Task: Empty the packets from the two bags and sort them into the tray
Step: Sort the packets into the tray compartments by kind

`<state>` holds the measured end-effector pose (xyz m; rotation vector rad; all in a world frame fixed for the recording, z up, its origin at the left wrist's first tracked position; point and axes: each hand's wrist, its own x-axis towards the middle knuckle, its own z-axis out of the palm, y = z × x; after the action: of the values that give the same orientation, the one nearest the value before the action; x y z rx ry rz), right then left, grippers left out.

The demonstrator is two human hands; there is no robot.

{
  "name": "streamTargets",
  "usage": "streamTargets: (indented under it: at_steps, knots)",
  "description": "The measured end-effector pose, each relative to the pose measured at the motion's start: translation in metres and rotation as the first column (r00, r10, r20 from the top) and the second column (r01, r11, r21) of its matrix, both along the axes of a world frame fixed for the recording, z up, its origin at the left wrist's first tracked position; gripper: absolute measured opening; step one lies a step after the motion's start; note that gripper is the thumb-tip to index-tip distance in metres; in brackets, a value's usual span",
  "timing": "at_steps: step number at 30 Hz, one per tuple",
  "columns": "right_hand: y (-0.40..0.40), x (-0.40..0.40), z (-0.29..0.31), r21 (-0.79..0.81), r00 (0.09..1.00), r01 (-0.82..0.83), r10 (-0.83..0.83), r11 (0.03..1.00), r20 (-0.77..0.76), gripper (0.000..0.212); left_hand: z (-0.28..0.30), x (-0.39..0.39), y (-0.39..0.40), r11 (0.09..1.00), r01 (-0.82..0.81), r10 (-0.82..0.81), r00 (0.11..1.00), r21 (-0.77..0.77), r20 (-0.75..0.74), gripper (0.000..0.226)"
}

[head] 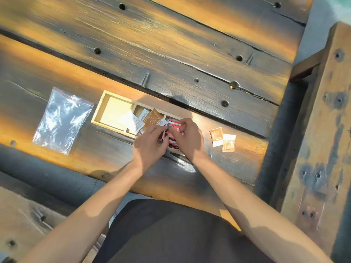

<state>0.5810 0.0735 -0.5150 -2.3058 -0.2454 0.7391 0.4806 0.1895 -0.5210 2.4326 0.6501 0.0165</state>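
Together, the left hand point(150, 142) and right hand point(187, 138) pinch red packets point(175, 127) with their fingers over the wooden tray's point(98, 114) right end, two orange packets point(223, 139) lying just right of it.

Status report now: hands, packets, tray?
Both hands on red packets at tray right end. Two brown packets still on table, right of tray. Clear bag lies left. Nothing blocking.

Both hands, the left hand point(150, 143) and right hand point(187, 138), cover the tray's point(98, 112) right compartment; the red packets point(173, 128) there cannot be counted. Packet print is too small to read.
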Motion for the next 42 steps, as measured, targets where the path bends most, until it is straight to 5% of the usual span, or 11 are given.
streamTargets:
  at_steps: [8,18,32,42]
  knots:
    - [-0.036,-0.004,0.000,0.023,0.978,-0.205,0.206,0.978,-0.036,0.047,-0.004,0.005,-0.007,0.982,0.170,-0.170,0.985,0.080,-0.001,0.037]
    - [-0.039,-0.009,0.005,-0.304,0.893,-0.388,0.436,0.870,0.107,0.044,-0.012,0.003,-0.015,0.957,0.289,-0.282,0.951,0.034,-0.129,0.051]
    - [-0.047,-0.026,-0.008,-0.297,0.857,-0.341,0.425,0.892,0.293,0.038,-0.002,-0.004,-0.019,0.907,0.416,-0.344,0.820,0.063,-0.457,0.061]
    - [-0.041,-0.014,-0.010,-0.190,0.920,-0.251,0.295,0.949,0.260,0.029,-0.001,0.007,-0.018,0.953,0.292,-0.256,0.917,0.079,-0.305,0.044]
